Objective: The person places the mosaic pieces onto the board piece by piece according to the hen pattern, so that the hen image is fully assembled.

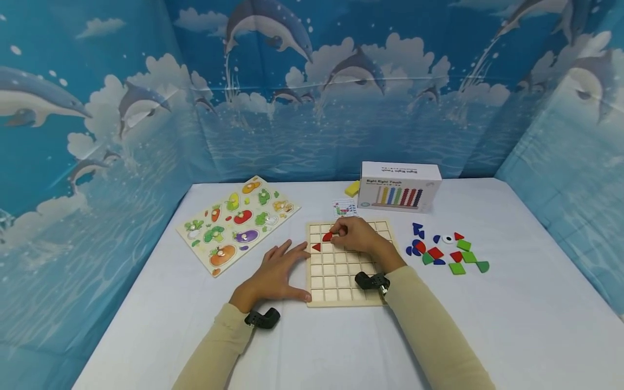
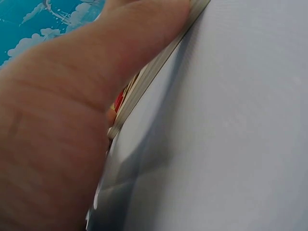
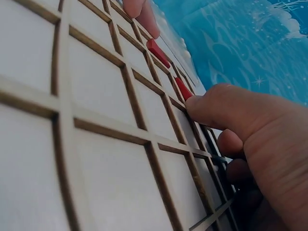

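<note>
Grid board (image 1: 341, 281), pale wood with square cells, lies flat on the white table (image 1: 512, 325), near the front edge and about midway across. Left of it, well apart, sits a vegetable peg puzzle (image 1: 236, 223), turned at an angle. Behind the board stands a white box (image 1: 400, 186) printed with coloured rods; a yellow block (image 1: 352, 188) lies just beside the box's left end and a small printed card (image 1: 344, 207) sits between box and board. Right of the board, a loose scatter of coloured shapes (image 1: 446, 250), red, blue and green, lies on the cloth. Right hand (image 1: 358, 235) reaches over the board's upper rows, fingers curled, tips pinching a red piece (image 1: 327, 236) down at a cell in the second row; the right wrist view shows the thumb (image 3: 226, 103) pressed against that piece's edge. Left hand (image 1: 275, 273) lies flat and relaxed on the table, fingers spread, thumb (image 1: 298, 294) along the board's left edge near the bottom corner, fingertips touching the frame higher up; it grips nothing. A red triangle (image 1: 316, 247) rests in a cell of the leftmost column, one row below the pinched piece, just beside the left fingertips.
</note>
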Demonstrator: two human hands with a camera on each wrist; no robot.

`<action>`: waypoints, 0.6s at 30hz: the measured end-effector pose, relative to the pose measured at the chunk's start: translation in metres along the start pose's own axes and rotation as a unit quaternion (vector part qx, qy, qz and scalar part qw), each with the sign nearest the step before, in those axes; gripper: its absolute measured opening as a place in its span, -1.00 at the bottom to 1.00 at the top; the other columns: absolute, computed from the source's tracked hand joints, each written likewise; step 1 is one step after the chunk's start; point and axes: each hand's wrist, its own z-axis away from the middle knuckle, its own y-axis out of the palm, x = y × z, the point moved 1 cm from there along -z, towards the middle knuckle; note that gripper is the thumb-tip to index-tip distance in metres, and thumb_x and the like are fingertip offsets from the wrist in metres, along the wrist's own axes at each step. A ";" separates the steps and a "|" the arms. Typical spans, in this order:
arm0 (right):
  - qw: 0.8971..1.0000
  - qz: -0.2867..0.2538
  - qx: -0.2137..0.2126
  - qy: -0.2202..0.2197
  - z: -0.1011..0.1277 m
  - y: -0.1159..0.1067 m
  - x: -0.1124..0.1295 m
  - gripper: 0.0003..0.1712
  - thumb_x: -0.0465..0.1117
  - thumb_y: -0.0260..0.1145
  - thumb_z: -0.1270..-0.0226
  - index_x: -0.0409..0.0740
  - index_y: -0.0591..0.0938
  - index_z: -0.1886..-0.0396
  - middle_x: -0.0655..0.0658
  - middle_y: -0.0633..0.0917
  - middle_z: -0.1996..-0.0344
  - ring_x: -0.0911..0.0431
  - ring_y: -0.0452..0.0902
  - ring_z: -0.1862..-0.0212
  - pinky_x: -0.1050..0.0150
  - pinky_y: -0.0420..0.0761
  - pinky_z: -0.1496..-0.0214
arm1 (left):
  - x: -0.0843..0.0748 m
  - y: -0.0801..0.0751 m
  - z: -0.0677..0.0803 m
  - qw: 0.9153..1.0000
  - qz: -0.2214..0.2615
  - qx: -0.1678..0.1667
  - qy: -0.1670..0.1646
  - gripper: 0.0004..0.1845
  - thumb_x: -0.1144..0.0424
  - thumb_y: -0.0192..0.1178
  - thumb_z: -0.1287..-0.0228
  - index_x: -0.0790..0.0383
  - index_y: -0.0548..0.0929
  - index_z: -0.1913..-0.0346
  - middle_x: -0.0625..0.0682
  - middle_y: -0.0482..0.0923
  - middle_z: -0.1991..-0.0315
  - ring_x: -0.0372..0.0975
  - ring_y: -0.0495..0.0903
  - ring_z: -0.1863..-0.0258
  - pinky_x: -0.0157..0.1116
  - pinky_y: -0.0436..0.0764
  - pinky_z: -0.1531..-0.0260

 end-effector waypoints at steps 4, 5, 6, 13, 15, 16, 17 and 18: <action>1.000 -0.014 0.009 0.026 0.000 -0.001 0.001 -0.86 -0.30 0.43 -0.29 -0.17 0.75 0.16 -0.03 0.52 0.55 0.11 0.38 0.48 0.24 0.41 0.37 | 0.001 0.001 -0.001 1.000 -0.003 0.001 -0.001 0.08 -0.60 0.29 0.13 -0.18 0.33 -0.48 -0.18 -0.01 -0.61 -0.04 -0.21 -0.59 0.15 -0.16 -0.44; 0.999 -0.019 0.011 0.033 0.000 -0.001 0.001 -0.86 -0.29 0.43 -0.30 -0.16 0.75 0.15 -0.04 0.52 0.55 0.12 0.38 0.50 0.24 0.40 0.39 | 0.001 0.002 -0.001 1.000 -0.004 0.004 -0.002 0.09 -0.61 0.28 0.14 -0.19 0.32 -0.48 -0.19 -0.01 -0.61 -0.05 -0.22 -0.59 0.14 -0.17 -0.44; 0.999 -0.024 0.012 0.038 0.001 -0.001 0.001 -0.85 -0.29 0.44 -0.30 -0.16 0.76 0.15 -0.04 0.52 0.56 0.12 0.38 0.51 0.25 0.40 0.40 | 0.001 0.002 -0.001 1.000 -0.005 0.006 -0.003 0.09 -0.61 0.28 0.14 -0.20 0.32 -0.48 -0.19 -0.02 -0.61 -0.05 -0.22 -0.59 0.14 -0.17 -0.44; 1.000 -0.006 -0.007 0.024 -0.001 0.002 -0.001 -0.86 -0.29 0.46 -0.26 -0.14 0.76 0.18 -0.04 0.55 0.53 0.10 0.39 0.47 0.21 0.41 0.37 | 0.001 0.000 -0.001 1.000 -0.001 0.001 0.003 0.08 -0.56 0.33 0.12 -0.15 0.33 -0.48 -0.15 -0.01 -0.61 -0.01 -0.21 -0.59 0.14 -0.16 -0.44; 1.000 0.004 -0.012 0.017 -0.001 0.002 -0.001 -0.86 -0.29 0.45 -0.25 -0.12 0.75 0.19 -0.03 0.56 0.53 0.09 0.40 0.45 0.20 0.41 0.36 | 0.000 0.000 -0.001 1.000 0.000 -0.001 0.004 0.07 -0.55 0.34 0.12 -0.14 0.34 -0.48 -0.15 -0.01 -0.61 0.00 -0.20 -0.59 0.15 -0.15 -0.44; 1.000 0.005 -0.012 0.013 -0.001 0.003 -0.001 -0.86 -0.30 0.45 -0.24 -0.13 0.74 0.20 -0.02 0.56 0.52 0.09 0.40 0.45 0.19 0.41 0.35 | 0.001 -0.001 -0.001 1.000 -0.002 0.000 0.004 0.08 -0.56 0.34 0.12 -0.15 0.34 -0.48 -0.15 -0.01 -0.61 0.00 -0.20 -0.59 0.14 -0.15 -0.44; 1.000 0.007 -0.013 0.014 -0.001 0.003 -0.001 -0.86 -0.29 0.44 -0.24 -0.12 0.74 0.20 -0.02 0.56 0.52 0.09 0.40 0.45 0.19 0.42 0.34 | 0.000 -0.001 -0.001 1.000 -0.004 0.002 0.003 0.08 -0.56 0.33 0.12 -0.15 0.34 -0.48 -0.15 -0.02 -0.61 0.00 -0.21 -0.59 0.14 -0.15 -0.44; 1.000 0.010 -0.013 0.012 -0.001 0.003 -0.001 -0.86 -0.29 0.44 -0.24 -0.11 0.73 0.20 -0.02 0.55 0.53 0.09 0.40 0.45 0.19 0.42 0.34 | 0.000 -0.001 -0.001 1.000 -0.005 0.002 0.002 0.08 -0.56 0.33 0.12 -0.15 0.34 -0.48 -0.15 -0.02 -0.61 0.00 -0.21 -0.59 0.15 -0.15 -0.44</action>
